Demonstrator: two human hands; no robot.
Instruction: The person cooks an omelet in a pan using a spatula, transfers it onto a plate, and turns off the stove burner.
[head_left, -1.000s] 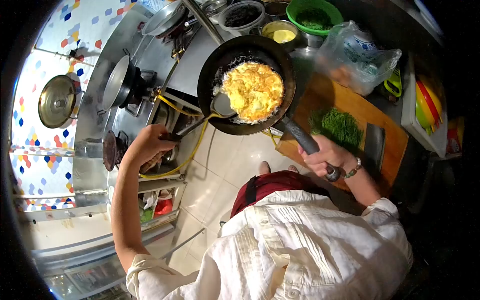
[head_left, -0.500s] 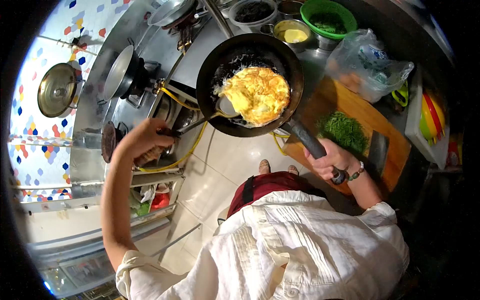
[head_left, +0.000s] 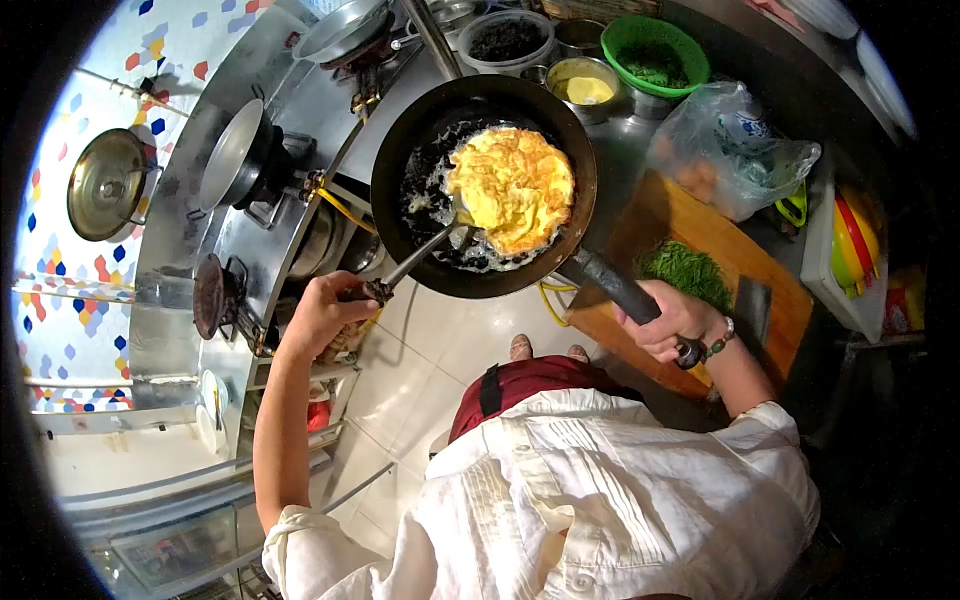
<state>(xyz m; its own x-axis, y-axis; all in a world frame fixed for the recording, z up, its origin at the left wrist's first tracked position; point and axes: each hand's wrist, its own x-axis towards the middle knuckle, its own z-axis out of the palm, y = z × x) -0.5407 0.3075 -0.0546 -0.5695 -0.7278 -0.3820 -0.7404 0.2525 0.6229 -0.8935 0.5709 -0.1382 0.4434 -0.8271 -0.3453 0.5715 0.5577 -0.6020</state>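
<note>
My left hand is closed around the dark handle of a long metal ladle. The ladle's head meets the near-left edge of a yellow, browned egg omelette and is partly tucked under it. The omelette lies in a black frying pan, right of its middle, with oily bubbles around it. My right hand, with a bead bracelet at the wrist, grips the pan's long dark handle. The pan is held up in front of me, above the floor and counter edge.
A cutting board with chopped greens and a cleaver lies right. Behind stand a green basket, a bowl of yellow liquid and a plastic bag with eggs. Gas burners and a pot are left.
The pan has shifted slightly left and toward me. My left hand has moved right and down, and the ladle's head has gone lower at the omelette's edge, now more hidden.
</note>
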